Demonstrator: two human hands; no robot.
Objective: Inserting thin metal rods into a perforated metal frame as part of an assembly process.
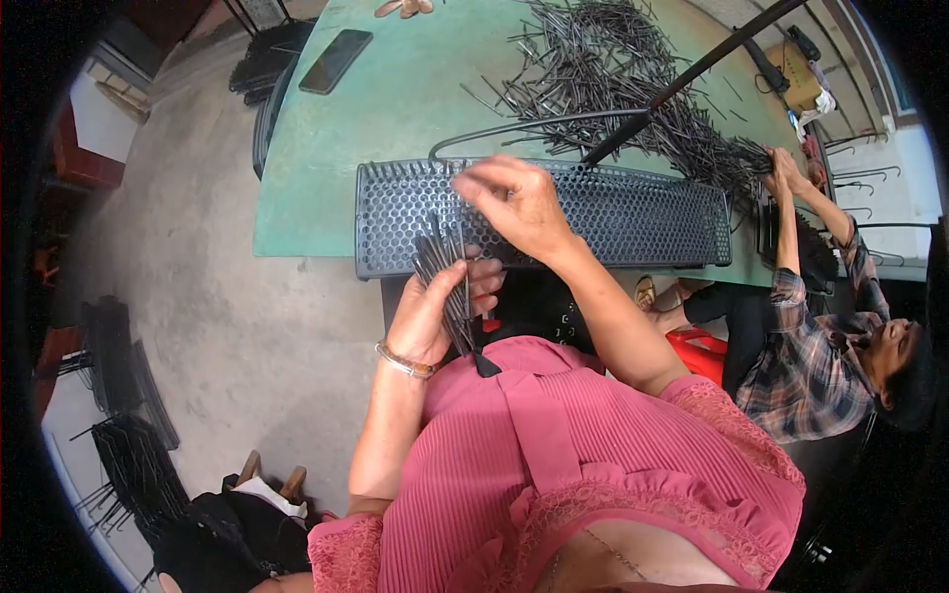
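My left hand [427, 308] is wrapped round a bundle of thin dark rods [433, 252], held upright just in front of a black perforated metal rack [633, 222]. My right hand [522, 206] is over the left part of that rack, close to its far edge. Its fingers are bent and pressed together, slightly blurred; whatever may be between them does not show. Along the rack's far left edge stands a row of short dark rods [400, 170]. A bent black metal bar [534, 124] rises behind the rack.
A green table [326, 188] carries a large loose heap of dark rods [603, 69] and a phone [336, 61]. A slanted black post [707, 61] crosses above. At right, a co-worker's hands [781, 168] touch rods. Dark racks [138, 465] stand at lower left.
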